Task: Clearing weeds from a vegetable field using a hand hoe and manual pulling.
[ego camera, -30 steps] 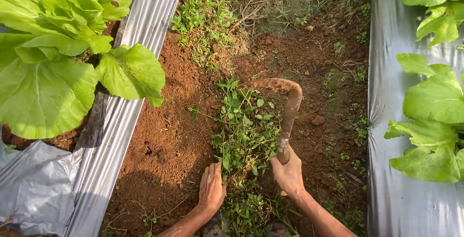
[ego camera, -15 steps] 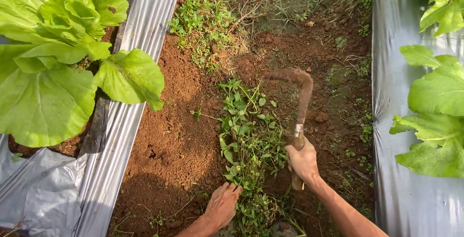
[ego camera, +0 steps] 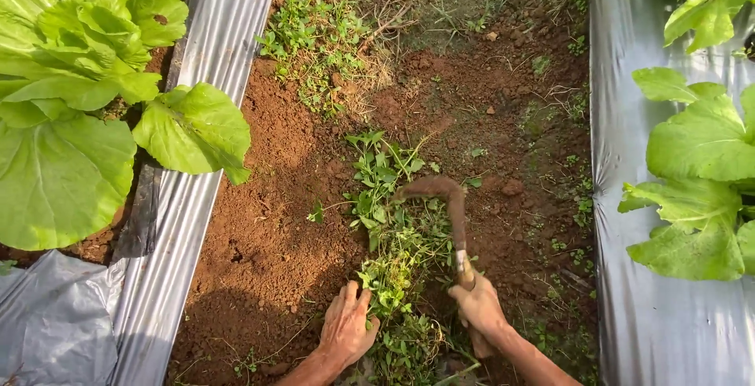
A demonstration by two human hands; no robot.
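A curved, soil-caked sickle hoe [ego camera: 448,205] lies across a strip of loose green weeds [ego camera: 393,229] on the red-brown soil of a furrow. My right hand [ego camera: 480,307] is shut on its wooden handle, the blade hooked over the weeds' far end. My left hand [ego camera: 346,327] rests flat on the soil, fingers spread, touching the near clump of weeds.
Silver plastic mulch [ego camera: 197,166] covers the left bed, where large leafy green plants [ego camera: 71,110] grow. A second mulch sheet [ego camera: 661,197] with leafy plants [ego camera: 700,166] runs along the right. More weeds [ego camera: 314,32] grow at the furrow's far end.
My right hand has pulled the sickle hoe leftward and toward me, over the weeds. My left hand has moved a little left and forward onto the near clump.
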